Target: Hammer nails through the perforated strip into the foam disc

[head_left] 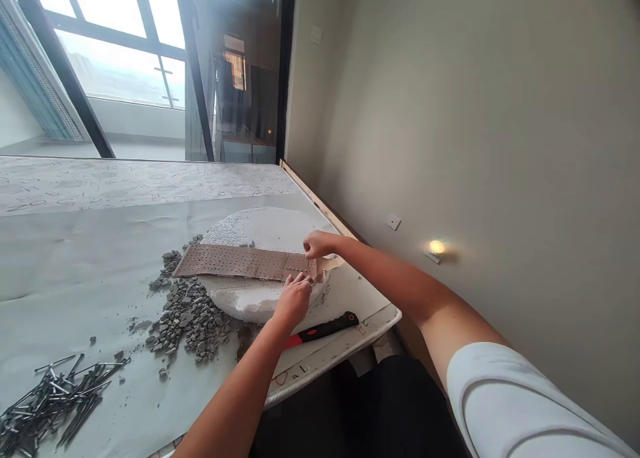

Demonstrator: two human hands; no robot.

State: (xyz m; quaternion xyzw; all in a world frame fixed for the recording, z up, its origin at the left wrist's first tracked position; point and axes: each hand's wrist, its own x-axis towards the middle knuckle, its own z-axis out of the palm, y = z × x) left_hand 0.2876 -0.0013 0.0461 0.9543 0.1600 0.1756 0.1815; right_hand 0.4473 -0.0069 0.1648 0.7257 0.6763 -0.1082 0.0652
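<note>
A brown strip (240, 263) full of small holes lies across a white, round foam-like slab (280, 226). At the strip's right end, my right hand (319, 244) is closed, pinching a thin nail (309, 264) that points down at the strip. My left hand (296, 298) rests with fingers stretched out on the strip's near edge, close to the nail. Beside my left wrist lies a hammer (327, 327) with a black and red handle; my left forearm hides part of it.
Grey gravel (190, 318) is heaped left of the slab. A pile of long nails (55, 398) lies at the front left. A pale sheet (100, 258) covers the surface beneath. A wall (480, 145) with a small lit lamp (437, 247) stands on the right.
</note>
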